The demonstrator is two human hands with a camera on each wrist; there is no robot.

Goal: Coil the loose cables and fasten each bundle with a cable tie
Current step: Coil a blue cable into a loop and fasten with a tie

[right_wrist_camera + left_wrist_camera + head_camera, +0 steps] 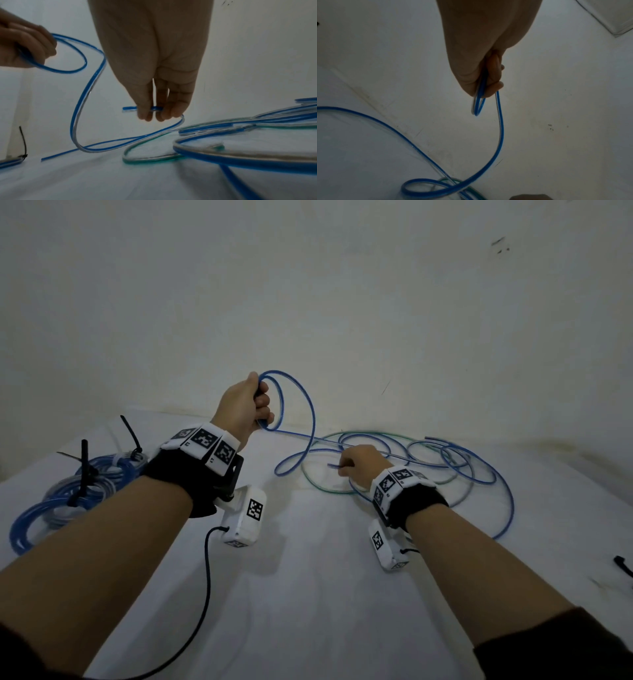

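Observation:
A blue and clear cable [310, 419] runs from my raised left hand [246, 405] down to the white table [308, 594]. That hand grips a small coil of it [479, 102], with two loops standing above the table [72, 67]. Lower and to the right, my right hand [359, 465] pinches the same cable near its cut end [130, 108] between thumb and fingers. More loose blue cable [479, 474] and a green one [329, 491] sprawl in loops behind and right of that hand.
Two finished blue coils [68, 494] with black cable ties [84, 470] lie at the left edge of the table. Another black tie [621, 565] lies at the far right. A wall [342, 302] closes the back.

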